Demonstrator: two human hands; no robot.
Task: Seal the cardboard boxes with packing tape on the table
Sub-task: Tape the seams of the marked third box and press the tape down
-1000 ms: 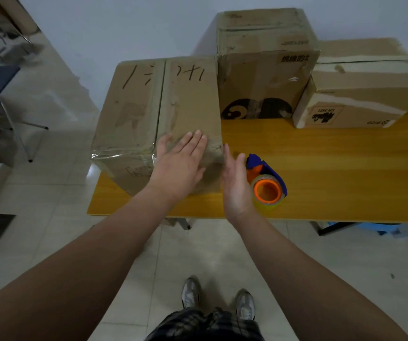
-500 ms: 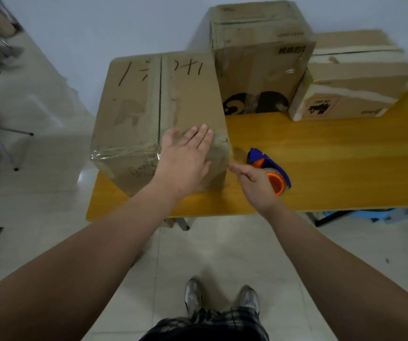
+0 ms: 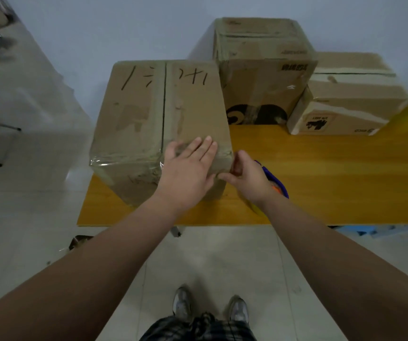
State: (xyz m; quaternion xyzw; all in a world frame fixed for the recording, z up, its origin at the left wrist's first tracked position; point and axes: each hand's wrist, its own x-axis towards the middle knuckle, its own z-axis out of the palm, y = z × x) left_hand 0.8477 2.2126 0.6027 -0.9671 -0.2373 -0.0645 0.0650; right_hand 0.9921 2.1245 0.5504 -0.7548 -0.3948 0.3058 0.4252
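A large cardboard box with black handwriting stands on the left end of the wooden table. Clear tape runs along its near top edge, and a dark seam splits its top. My left hand lies flat, fingers straight, on the box's near right top edge. My right hand has its fingers curled against the box's near right corner, thumb on the front face. A blue and orange tape dispenser lies on the table, mostly hidden behind my right hand.
A tall box stands behind at the wall, touching the large box's right side. A lower taped box sits to its right. Chair legs stand on the tiled floor at left. The table's front edge is close to my feet.
My right hand moved left from over the tape dispenser to the box's near right corner. My left hand stayed flat on the box.
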